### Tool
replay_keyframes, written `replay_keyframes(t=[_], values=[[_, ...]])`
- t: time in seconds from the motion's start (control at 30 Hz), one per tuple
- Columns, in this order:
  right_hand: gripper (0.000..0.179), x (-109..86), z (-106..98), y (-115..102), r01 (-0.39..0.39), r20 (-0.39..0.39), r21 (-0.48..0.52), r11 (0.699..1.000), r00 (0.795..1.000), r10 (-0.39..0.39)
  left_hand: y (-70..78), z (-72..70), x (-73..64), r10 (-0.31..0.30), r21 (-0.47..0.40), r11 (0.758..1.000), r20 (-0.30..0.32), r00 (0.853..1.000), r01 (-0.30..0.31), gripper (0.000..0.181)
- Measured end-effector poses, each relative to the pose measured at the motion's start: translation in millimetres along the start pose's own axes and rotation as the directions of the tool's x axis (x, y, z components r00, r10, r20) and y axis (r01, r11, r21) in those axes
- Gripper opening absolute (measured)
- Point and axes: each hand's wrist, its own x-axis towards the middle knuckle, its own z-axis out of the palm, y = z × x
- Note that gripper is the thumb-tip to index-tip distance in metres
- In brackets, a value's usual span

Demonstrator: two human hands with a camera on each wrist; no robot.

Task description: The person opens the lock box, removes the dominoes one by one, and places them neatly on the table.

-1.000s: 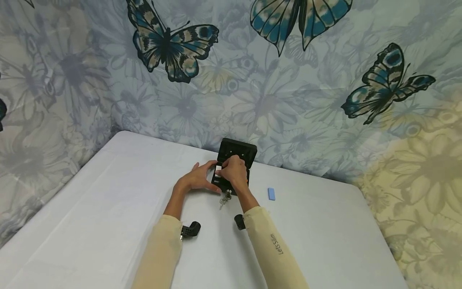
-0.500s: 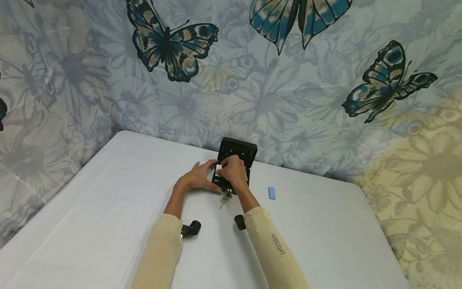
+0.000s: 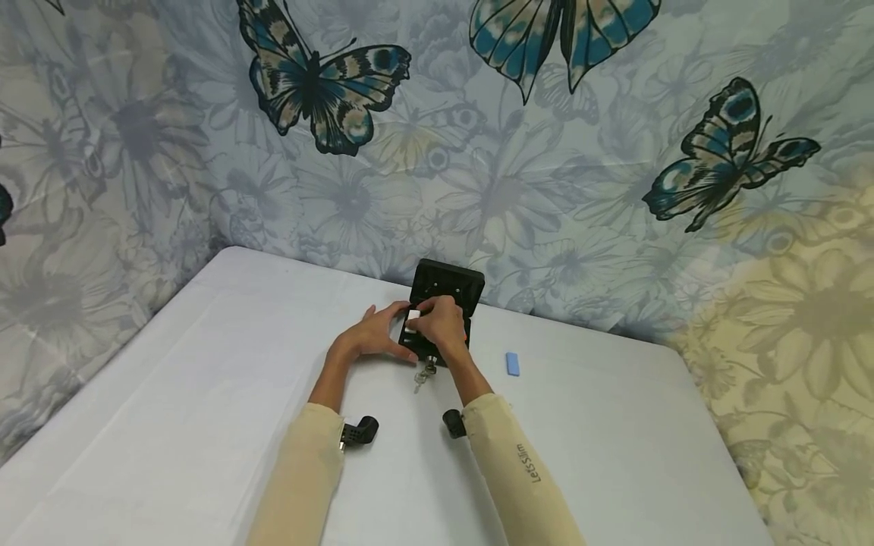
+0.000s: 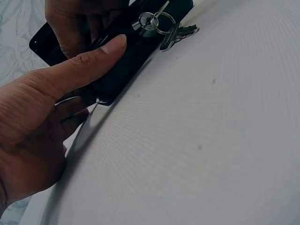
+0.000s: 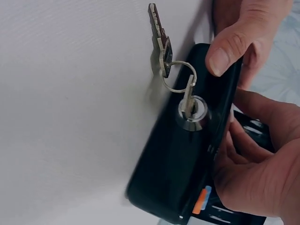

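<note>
A small black cash box (image 5: pixel 157 173) stands with its lid (image 3: pixel 447 279) raised at the table's back edge. One key sits in its front lock (image 5: pixel 193 115); a second key (image 5: pixel 161 49) hangs from the ring. My left hand (image 3: pixel 369 336) grips the box's left end, thumb (image 4: pixel 101 58) on the front face and fingers round behind. My right hand (image 3: pixel 444 324) reaches down into the box, thumb and fingers pinching a small white block (image 3: pixel 413 318) at its left side. An orange piece (image 5: pixel 200 201) and a blue piece (image 5: pixel 207 192) show inside near the right end; my right hand hides much of the interior.
A blue block (image 3: pixel 513 364) lies on the white table (image 3: pixel 587 440) to the right of the box. Behind the table hangs a butterfly-patterned cloth (image 3: pixel 355 205), close to the raised lid.
Both hands keep nearly the same place at the box. The white block and the right fingers shift only slightly; the whole head view drifts a little.
</note>
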Motion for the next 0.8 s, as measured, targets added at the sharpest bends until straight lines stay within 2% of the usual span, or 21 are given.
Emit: replay_keyframes(t=[0.1,0.27,0.37,0.57,0.8], values=[[0.033,-0.1,1.9,0.2,-0.020,-0.014,0.008,1.000,1.000,0.020,-0.8,-0.3,-0.1,-0.005,-0.011,1.000,0.002,1.000,0.005,0.117],[0.031,-0.1,1.2,-1.3,0.004,-0.038,0.016,1.000,0.999,-0.004,-1.1,-1.2,0.9,-0.006,-0.023,1.000,-0.008,1.000,0.005,0.116],[0.031,-1.4,-1.9,-1.3,0.007,-0.015,0.092,0.996,1.000,-0.006,-0.8,-1.9,-0.7,-0.023,-0.017,1.000,-0.010,1.000,0.022,0.116],[0.030,-4.1,-11.6,0.4,0.016,0.031,0.301,0.954,0.999,-0.026,-0.4,-1.9,0.7,-0.021,-0.023,1.000,-0.012,1.000,0.020,0.115],[0.030,-6.9,-18.8,1.9,-0.030,0.057,0.410,0.912,0.998,0.007,-4.1,0.0,2.4,-0.023,-0.021,1.000,-0.003,1.000,0.023,0.116]])
